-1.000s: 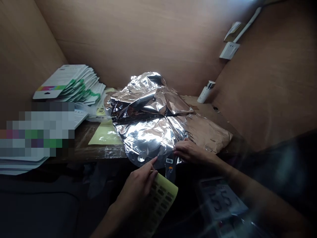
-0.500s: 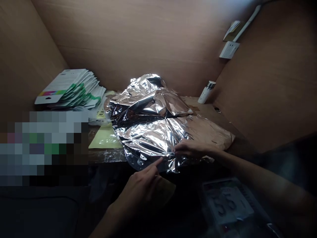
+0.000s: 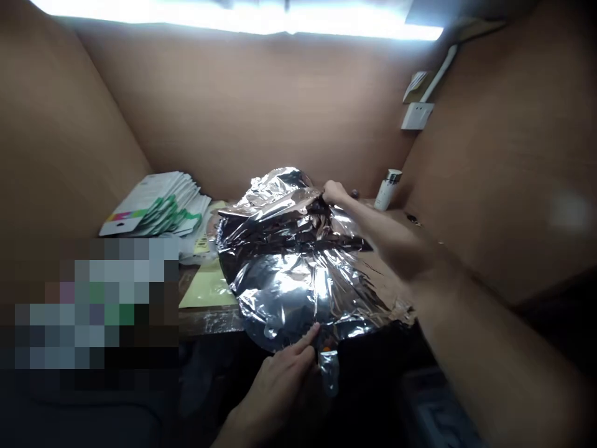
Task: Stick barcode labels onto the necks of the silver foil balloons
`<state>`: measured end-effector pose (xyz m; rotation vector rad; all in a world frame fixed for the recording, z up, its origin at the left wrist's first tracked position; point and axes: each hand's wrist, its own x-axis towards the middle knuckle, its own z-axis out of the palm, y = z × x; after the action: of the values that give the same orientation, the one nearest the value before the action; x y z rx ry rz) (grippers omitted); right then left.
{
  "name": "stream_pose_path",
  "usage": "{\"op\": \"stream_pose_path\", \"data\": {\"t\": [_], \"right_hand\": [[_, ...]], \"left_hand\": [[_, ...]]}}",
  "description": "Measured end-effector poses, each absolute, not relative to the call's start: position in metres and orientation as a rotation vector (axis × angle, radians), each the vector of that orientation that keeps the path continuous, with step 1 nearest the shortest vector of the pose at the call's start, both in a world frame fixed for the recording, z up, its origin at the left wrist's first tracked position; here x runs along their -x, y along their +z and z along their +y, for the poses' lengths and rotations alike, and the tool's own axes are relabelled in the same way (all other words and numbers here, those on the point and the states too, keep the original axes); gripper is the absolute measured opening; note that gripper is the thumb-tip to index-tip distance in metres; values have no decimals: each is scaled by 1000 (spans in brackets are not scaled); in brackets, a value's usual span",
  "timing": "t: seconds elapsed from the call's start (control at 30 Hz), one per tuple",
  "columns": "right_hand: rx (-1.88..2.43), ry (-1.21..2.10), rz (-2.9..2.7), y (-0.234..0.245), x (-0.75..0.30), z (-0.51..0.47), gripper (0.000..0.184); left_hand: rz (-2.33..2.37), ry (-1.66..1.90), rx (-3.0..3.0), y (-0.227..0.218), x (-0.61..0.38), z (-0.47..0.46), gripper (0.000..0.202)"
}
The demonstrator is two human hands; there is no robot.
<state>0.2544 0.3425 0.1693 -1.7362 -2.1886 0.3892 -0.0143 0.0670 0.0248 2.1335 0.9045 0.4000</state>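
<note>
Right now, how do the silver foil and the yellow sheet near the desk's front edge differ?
Surface: the silver foil is creased and mirror-bright; the yellow sheet is pale and flatter.
Size: the foil shows far more area than the yellow sheet.
Contact: left hand and right hand touch the foil, not that sheet.
Shared: both lie at least partly on the desk.

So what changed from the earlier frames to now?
The right hand let go of the silver foil at its near edge, moved forward and now seems to pinch its far part. The foil's tail hangs lower. The label sheet under the left hand no longer shows. That hand stays at the near edge; white bottle and card stack unmoved.
</note>
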Motion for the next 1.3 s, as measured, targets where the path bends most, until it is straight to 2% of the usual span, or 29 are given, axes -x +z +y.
{"op": "stream_pose_path", "data": {"t": [0.03,0.17,0.27,0.33,0.37,0.43,0.5,0.63,0.87,1.03,1.1,1.17,1.3], "right_hand": [[1724,337,-2145,177,-245,352,25],[1638,189,-2049,182,-200,350,42],[1513,159,-2079,164,-169,305,24],[1375,260,-2179,143,-156,251,35],[1203,432,-2267,132,-152,220,39],[1047,650,-2352,108,-149,157,31],[1028,687,-2310,87,-150,107,26],[1043,495,-2304,62,-150,60,30],[983,-74,-2259,41,-149,40,42],[864,-181,-2226,29,-150,30,50],[841,-161,-2212,26,-146,26,45],[850,-109,-2162,26,-143,22,33],[1066,218,-1825,36,-158,26,11]], "left_hand": [[862,425,-2101,26,16,67,20],[967,620,-1779,32,37,70,34],[1197,841,-1457,38,56,72,45],[1253,953,-1325,42,63,73,45],[1252,988,-1286,43,64,73,45],[1201,1015,-1225,45,63,72,46],[1109,998,-1166,46,58,70,49],[994,951,-1082,43,47,60,55],[940,965,-950,32,30,45,55],[863,937,-858,35,27,41,52],[842,921,-853,35,28,39,50],[829,901,-839,33,29,38,51],[921,880,-946,24,37,36,53]]}}
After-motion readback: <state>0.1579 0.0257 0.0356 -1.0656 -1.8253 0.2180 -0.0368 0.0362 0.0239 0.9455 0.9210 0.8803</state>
